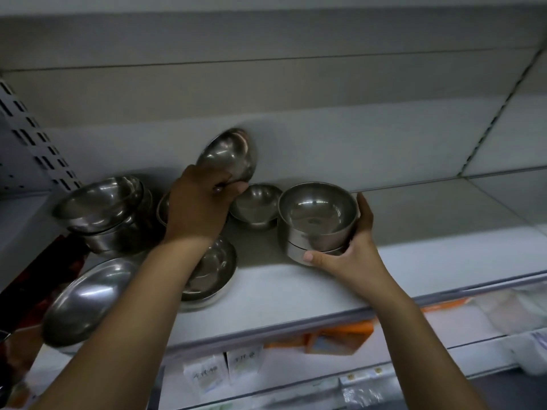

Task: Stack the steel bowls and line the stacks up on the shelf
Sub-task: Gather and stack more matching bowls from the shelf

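Two hands are at work in the head view, mid-way through the stacking step as I judge it. My left hand [201,208], centre left of the frame, has its fingers curled and pinching the lower rim of a tilted bowl [229,155], lifted clear of the shelf [296,291] near the back wall. That bowl stands on edge, its oval outline running from lower left to upper right; it is blurred, so I cannot tell whether I see its hollow or its underside. My right hand [349,255] wraps a two-bowl stack [318,220] right of centre, thumb across the front, fingers round the far side. The stack sits upright on the shelf, mouths up, its axis vertical. A small bowl [256,202] rests between my hands, a leaning pile [103,208] stands at mid-left, and a shallow dish [210,267] lies under my left forearm. Next, I reckon, the tilted bowl must be turned mouth-up and matched to a pile of its own size.
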{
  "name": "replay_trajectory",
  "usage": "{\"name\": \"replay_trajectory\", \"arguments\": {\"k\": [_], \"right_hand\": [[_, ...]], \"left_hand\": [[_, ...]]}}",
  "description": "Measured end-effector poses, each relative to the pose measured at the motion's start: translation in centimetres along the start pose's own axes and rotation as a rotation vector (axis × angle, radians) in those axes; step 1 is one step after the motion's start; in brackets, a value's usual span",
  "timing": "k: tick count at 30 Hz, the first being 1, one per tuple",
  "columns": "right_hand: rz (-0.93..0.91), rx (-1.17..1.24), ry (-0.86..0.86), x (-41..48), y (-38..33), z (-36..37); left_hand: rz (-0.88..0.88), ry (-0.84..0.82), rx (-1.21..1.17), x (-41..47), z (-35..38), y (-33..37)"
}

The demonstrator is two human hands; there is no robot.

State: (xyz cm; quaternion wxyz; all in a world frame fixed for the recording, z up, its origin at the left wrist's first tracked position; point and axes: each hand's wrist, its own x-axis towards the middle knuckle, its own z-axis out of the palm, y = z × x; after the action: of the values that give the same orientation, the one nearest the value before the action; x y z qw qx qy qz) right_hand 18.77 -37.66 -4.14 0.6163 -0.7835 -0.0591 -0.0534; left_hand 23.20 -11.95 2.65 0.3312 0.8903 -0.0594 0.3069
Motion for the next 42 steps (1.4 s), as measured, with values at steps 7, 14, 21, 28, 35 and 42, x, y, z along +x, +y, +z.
{"name": "replay_trajectory", "arguments": {"k": [7, 14, 21, 28, 35, 42], "right_hand": [[-0.041, 0.063, 0.160, 1.1, -4.3, -3.4], [-0.070, 0.060, 0.067, 2.8, -6.0, -7.4], [-0.036, 0.110, 0.159, 3.2, -4.6, -9.7], [0.034, 0.042, 0.317, 5.3, -0.2, -11.3], [0.148, 0.034, 0.298, 7.2, 2.7, -10.2], [0.150, -0.014, 0.248, 8.0, 4.7, -9.2]], "left_hand": [[0.161, -0.326, -0.251, 1.7, 0.6, 4.6], [0.340, -0.603, -0.343, 1.5, 3.3, 8.4], [0.243, -0.410, -0.399, 0.8, 5.2, 10.3], [-0.145, -0.065, -0.187, -0.5, 5.7, 7.0], [-0.345, 0.011, 0.080, -1.4, 3.4, 0.5], [-0.483, -0.017, 0.172, -2.4, 2.7, -1.1]]}}
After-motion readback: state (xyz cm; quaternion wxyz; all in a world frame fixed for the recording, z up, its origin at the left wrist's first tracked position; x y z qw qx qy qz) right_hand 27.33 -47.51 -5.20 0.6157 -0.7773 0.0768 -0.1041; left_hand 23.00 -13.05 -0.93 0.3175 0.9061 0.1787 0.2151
